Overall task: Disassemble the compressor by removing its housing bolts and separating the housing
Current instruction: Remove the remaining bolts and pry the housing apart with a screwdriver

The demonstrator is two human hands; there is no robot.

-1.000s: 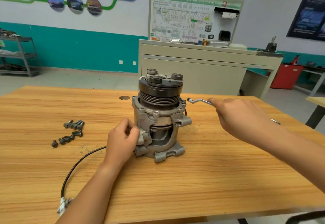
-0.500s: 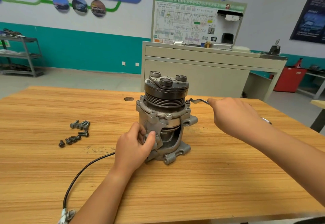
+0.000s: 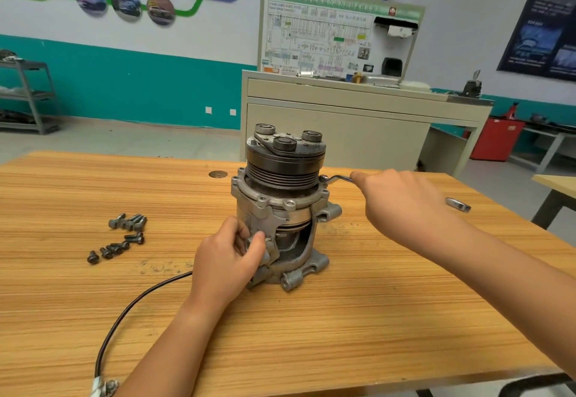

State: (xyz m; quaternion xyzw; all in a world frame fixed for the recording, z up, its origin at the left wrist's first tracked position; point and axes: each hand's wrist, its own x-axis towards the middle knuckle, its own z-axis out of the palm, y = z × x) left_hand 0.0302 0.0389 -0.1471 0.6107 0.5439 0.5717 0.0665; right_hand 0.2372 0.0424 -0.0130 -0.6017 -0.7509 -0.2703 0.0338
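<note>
Centrally, ribbed cast-metal compressor (image 3: 280,206); thin cranked wrench (image 3: 339,178) against it.

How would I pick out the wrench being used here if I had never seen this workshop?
Find the wooden table, then the grey compressor standing at its middle. Right of its black pulley, the right hand grips a slim silver wrench whose cranked end reaches the compressor's upper rim. Unlike the short dark bolts lying loose on the left, it is one long bright bar.
</note>
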